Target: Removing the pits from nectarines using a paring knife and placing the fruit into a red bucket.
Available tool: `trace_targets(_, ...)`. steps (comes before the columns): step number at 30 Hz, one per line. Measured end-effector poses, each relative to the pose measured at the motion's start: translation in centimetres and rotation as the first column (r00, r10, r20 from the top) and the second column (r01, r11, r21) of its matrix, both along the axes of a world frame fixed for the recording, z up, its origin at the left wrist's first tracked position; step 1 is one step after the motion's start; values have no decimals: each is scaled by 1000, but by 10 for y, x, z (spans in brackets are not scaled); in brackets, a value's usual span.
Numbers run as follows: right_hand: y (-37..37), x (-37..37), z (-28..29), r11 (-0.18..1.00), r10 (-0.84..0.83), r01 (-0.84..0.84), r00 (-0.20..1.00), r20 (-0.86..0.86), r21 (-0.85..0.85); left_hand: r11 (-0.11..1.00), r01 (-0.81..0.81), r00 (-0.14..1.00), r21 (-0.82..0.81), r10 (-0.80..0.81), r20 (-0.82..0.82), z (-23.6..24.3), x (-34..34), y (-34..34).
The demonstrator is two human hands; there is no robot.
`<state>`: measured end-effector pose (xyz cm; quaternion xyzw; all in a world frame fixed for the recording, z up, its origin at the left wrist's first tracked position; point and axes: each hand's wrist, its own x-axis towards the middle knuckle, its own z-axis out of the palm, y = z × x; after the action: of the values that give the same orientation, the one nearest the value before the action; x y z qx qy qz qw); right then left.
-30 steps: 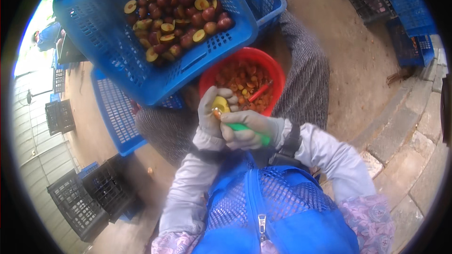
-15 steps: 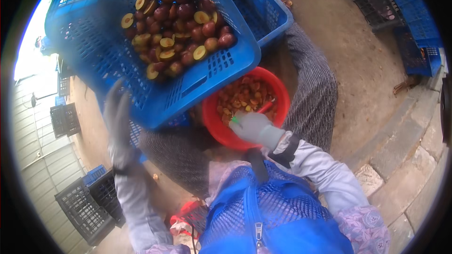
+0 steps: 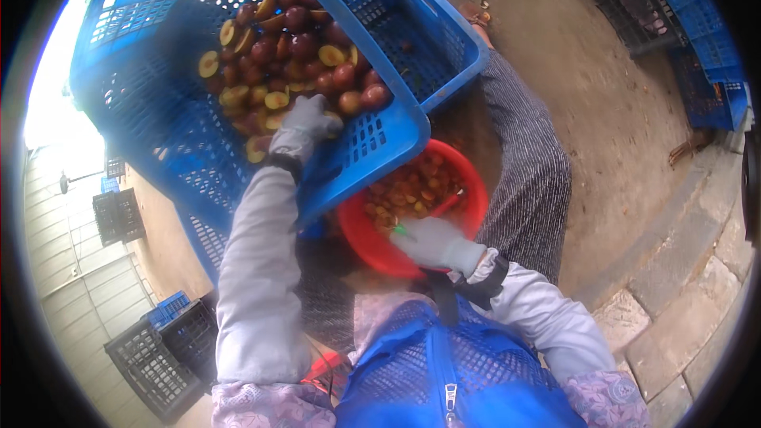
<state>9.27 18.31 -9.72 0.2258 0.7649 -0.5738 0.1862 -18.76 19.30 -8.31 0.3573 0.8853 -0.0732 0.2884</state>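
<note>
My left hand [image 3: 305,120], in a grey glove, reaches into a tilted blue plastic crate [image 3: 380,131] of dark red plums [image 3: 305,47], some cut to show yellow flesh. Its fingers curl into the fruit, and a cut plum half [image 3: 334,122] shows at the fingertips. My right hand [image 3: 432,242], also gloved, is closed at the near rim of a red tub [image 3: 476,190]. A small bright green thing [image 3: 399,230] pokes out at its fingers; the rest of it is hidden. Cut plum pieces [image 3: 412,182] lie inside the tub, with a red handle-like piece [image 3: 449,204] among them.
Behind the tilted crate stands another blue crate [image 3: 448,12]. Black crates [image 3: 154,368] are on the left, and stacked crates [image 3: 705,40] at the far right. My striped trouser leg [image 3: 527,158] flanks the tub. Paving blocks [image 3: 690,301] edge the floor on the right.
My left hand has moved from outside the crate's left side, fingers stretched, into the plums, and its fingers have curled. My right hand stays by the tub. The view has shifted slightly.
</note>
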Motion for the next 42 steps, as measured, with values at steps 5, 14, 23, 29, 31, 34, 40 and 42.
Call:
trace_targets(5,6,1,19,931,-121,163,982,146,-325,908,-214,969,360,151,196,0,2,-28)
trace_targets(14,6,-4,98,706,-471,252,865,-172,-662,458,-806,355,375,-132,925,89,77,-87)
trace_targets(23,-31,1,105,880,-307,257,950,-65,-399,183,-794,582,579,-43,812,66,165,-130)
trace_targets(29,-37,5,96,851,-288,261,957,11,-456,-76,-969,242,236,-80,967,58,181,-132)
trace_targets(31,-39,4,97,856,-300,264,954,-13,-444,-111,-969,228,220,-65,971,58,185,-131)
trace_targets(34,-44,3,95,861,-338,281,939,-65,-423,-155,-936,324,317,-22,946,62,190,-126)
trace_targets(40,-48,5,76,804,-265,218,964,-5,-553,-163,-855,486,493,80,870,54,190,-122)
trace_targets(42,-43,6,89,829,-215,218,974,67,-515,-97,-829,536,551,140,832,52,191,-123)
